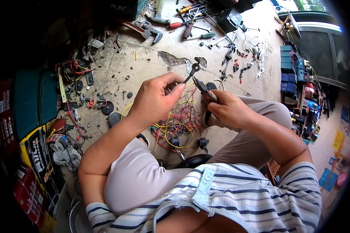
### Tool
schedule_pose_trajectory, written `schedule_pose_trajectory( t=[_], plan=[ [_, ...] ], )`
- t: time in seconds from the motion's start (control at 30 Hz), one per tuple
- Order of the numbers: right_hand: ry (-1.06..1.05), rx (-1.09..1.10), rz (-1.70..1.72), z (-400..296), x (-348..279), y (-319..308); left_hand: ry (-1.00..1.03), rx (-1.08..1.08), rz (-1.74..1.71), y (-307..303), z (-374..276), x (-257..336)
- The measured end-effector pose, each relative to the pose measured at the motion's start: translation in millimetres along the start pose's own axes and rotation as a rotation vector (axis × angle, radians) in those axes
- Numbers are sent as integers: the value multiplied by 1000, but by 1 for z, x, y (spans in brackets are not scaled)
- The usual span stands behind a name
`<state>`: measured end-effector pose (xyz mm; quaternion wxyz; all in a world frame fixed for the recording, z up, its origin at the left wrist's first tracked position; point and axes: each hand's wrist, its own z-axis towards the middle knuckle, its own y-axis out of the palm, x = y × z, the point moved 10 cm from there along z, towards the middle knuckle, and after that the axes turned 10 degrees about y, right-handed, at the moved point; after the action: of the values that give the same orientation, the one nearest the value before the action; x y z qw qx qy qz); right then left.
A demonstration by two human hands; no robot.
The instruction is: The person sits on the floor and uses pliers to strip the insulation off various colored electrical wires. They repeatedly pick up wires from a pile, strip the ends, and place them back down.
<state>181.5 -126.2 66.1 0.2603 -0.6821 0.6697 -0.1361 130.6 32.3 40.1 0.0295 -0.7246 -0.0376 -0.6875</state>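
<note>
Between thumb and forefinger, my left hand (156,100) pinches a small dark rod-like part (189,77) that has a ring at its upper end. My right hand (229,106) grips a pair of pliers (202,86) with dark jaws and worn reddish handles. The jaw tips point up and left, close beside the part below its ring. Whether they touch it I cannot tell. On the floor beneath both hands lies a tangle of red and yellow electrical wires (180,122).
A pipe wrench (147,30), a claw hammer (159,14) and several screwdrivers (188,30) lie on the concrete floor ahead. Loose hardware (100,99) and battery boxes (27,96) are at left. White wire scraps (261,58) lie to the right, before stacked teal boxes (288,59).
</note>
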Motion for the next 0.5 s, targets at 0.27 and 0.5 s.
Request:
schedule_pose_trajectory(
  t=[0.27,0.5],
  plan=[
    [20,-3,-57,0,0,1,-2,5,-34,0,-3,-1],
    [-59,51,-179,0,-5,-1,-10,-1,-27,0,-4,-2]
  ],
)
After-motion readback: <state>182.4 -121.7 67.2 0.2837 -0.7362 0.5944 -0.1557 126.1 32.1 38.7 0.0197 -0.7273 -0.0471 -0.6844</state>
